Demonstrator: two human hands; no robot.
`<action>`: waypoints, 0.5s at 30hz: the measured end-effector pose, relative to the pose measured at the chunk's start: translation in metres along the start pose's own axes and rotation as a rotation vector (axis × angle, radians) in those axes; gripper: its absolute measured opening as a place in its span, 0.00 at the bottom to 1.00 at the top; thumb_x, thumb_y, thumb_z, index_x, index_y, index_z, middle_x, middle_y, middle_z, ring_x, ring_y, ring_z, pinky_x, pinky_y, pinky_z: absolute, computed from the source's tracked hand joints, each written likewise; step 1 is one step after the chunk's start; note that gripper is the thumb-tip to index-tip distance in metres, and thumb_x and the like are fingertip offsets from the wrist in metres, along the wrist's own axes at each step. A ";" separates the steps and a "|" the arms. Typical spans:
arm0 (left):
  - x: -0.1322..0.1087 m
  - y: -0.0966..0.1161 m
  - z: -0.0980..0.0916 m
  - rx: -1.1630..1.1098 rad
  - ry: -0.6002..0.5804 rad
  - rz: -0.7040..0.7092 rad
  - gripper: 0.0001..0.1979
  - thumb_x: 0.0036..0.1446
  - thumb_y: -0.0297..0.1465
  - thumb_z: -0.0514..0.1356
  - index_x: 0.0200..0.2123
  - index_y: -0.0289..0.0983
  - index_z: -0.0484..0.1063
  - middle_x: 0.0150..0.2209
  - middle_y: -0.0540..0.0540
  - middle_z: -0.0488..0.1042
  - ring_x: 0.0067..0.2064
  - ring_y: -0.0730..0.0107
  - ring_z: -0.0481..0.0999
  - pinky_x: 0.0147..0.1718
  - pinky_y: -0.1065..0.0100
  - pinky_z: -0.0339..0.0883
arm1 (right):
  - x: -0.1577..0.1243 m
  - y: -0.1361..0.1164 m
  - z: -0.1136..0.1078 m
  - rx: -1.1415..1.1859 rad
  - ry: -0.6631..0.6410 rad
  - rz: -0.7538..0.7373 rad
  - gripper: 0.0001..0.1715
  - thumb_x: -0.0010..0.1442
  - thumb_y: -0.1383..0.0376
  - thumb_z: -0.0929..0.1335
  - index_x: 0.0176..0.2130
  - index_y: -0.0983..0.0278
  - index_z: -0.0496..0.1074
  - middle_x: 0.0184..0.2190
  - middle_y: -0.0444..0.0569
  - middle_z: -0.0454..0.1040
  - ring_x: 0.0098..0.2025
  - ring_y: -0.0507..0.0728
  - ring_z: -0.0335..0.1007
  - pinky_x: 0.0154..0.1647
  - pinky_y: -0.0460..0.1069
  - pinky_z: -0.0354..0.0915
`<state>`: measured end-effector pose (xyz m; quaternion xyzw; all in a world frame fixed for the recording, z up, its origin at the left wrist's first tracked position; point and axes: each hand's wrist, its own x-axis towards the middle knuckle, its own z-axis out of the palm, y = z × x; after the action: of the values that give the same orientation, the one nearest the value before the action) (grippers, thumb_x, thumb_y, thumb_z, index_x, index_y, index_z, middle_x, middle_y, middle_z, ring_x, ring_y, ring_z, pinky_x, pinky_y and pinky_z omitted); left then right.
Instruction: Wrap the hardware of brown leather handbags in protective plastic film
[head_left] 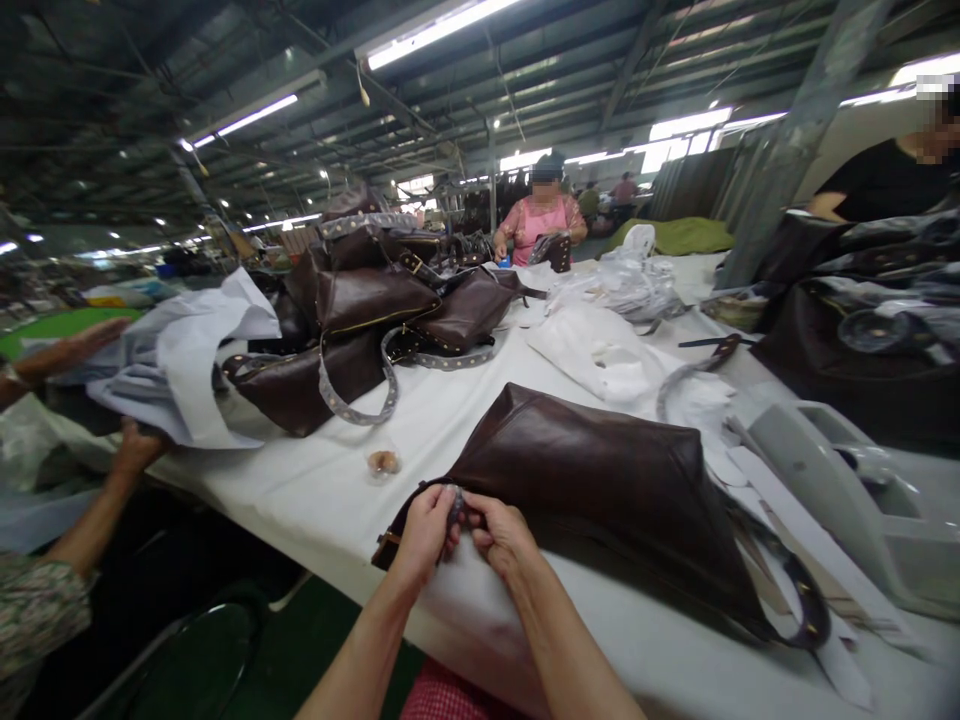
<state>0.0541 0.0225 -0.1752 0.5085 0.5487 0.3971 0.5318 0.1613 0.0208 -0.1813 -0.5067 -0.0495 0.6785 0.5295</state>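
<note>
A dark brown leather handbag [592,460] lies on its side on the white-covered table in front of me. At its left end, my left hand [427,530] is closed around a small dark piece wrapped in clear plastic [454,503]. My right hand [501,530] pinches the same piece from the other side, fingertips close to those of the left. Whether this piece is part of the bag's strap or hardware, I cannot tell. A brown strap end [387,545] shows left of my left hand. The bag's studded handle [810,605] curves out at the right.
Several brown bags with plastic-wrapped straps [349,280] are piled at the back left. A small tan item in clear plastic [382,463] lies nearby. A grey tape dispenser-like machine [847,490] stands right. At left, another person's hands [139,445] hold white sheets [202,370].
</note>
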 end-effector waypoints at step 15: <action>0.002 0.007 -0.004 -0.268 0.027 -0.288 0.12 0.40 0.26 0.66 0.28 0.36 0.64 0.20 0.49 0.72 0.20 0.74 0.71 0.19 0.74 0.64 | -0.012 0.001 -0.005 0.048 -0.095 -0.034 0.10 0.45 0.69 0.72 0.19 0.71 0.69 0.11 0.39 0.61 0.12 0.42 0.47 0.09 0.39 0.41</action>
<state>0.0517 0.0265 -0.1680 0.3439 0.5649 0.3931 0.6388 0.1632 0.0089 -0.1762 -0.4604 -0.0670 0.6936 0.5500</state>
